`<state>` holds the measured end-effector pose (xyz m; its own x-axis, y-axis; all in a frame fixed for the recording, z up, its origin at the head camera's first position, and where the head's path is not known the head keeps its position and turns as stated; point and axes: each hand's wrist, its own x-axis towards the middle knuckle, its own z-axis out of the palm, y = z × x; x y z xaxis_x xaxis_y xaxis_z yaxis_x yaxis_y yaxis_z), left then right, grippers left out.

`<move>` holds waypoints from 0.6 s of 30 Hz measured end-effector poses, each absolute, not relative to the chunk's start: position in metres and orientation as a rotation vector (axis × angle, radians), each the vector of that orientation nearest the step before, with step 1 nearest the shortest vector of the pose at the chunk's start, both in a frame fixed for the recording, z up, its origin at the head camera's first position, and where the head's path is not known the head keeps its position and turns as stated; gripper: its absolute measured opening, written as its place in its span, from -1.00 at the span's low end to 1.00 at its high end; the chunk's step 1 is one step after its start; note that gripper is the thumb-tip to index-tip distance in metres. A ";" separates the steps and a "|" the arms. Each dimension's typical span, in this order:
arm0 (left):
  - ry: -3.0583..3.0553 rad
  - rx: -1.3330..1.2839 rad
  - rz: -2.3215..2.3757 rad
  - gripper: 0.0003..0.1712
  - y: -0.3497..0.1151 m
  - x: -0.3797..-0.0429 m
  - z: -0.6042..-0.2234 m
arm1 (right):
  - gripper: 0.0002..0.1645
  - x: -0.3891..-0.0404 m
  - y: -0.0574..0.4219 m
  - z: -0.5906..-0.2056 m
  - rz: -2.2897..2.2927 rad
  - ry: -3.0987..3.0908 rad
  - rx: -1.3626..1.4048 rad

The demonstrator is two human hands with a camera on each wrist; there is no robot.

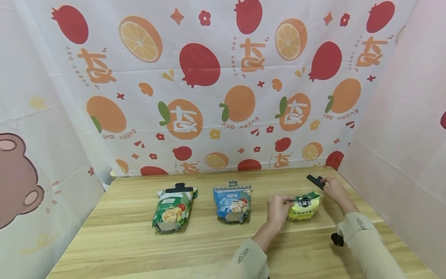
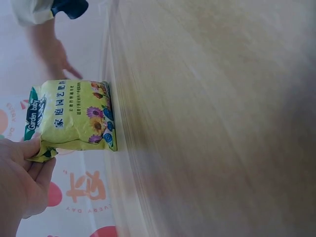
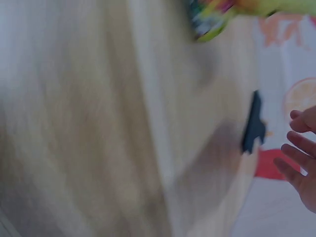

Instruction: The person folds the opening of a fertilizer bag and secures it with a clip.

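My left hand point(image 1: 277, 210) pinches the upper left corner of a yellow fertilizer bag point(image 1: 304, 209) with a green top edge. In the left wrist view, thumb and fingers grip that corner of the bag point(image 2: 74, 116), whose front shows flowers. At the table's far right lies a black clip point(image 1: 315, 181). Over its near end, my right hand point(image 1: 335, 190) overlaps it in the head view. The right wrist view shows the fingers of this hand point(image 3: 303, 158) spread and bent a little, just beside the clip point(image 3: 254, 124), with nothing held.
On the wooden table point(image 1: 139, 252), a green bag point(image 1: 173, 211) with fruit pictures stands at left, a black clip point(image 1: 179, 188) on its top. A blue bag point(image 1: 232, 205) with a printed clip point(image 1: 232, 186) is in the middle. A fruit-patterned curtain point(image 1: 216, 116) hangs behind.
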<state>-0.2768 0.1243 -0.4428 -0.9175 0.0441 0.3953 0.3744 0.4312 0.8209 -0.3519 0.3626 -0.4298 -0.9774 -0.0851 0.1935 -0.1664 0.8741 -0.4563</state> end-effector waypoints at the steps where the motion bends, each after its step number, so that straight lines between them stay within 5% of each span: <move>1: -2.378 -0.355 -1.482 -0.81 0.124 -0.277 -0.443 | -0.62 -0.352 0.364 -0.433 0.687 -2.923 0.204; 11: -2.423 -0.340 -1.482 -0.79 0.128 -0.271 -0.441 | -0.38 -0.345 0.374 -0.463 0.530 -3.113 0.267; 14: -2.425 -0.332 -1.469 -0.80 0.127 -0.271 -0.441 | -0.41 -0.348 0.373 -0.467 0.525 -3.090 0.242; 18: -2.419 -0.323 -1.457 -0.80 0.125 -0.272 -0.440 | -0.71 -0.352 0.370 -0.468 0.466 -3.000 0.155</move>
<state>-0.2716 0.1249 -0.4404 -0.9302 0.0381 0.3650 0.3405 0.4606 0.8197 -0.3521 0.3704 -0.4680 -0.9896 -0.0847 0.1159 -0.1159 0.9479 -0.2968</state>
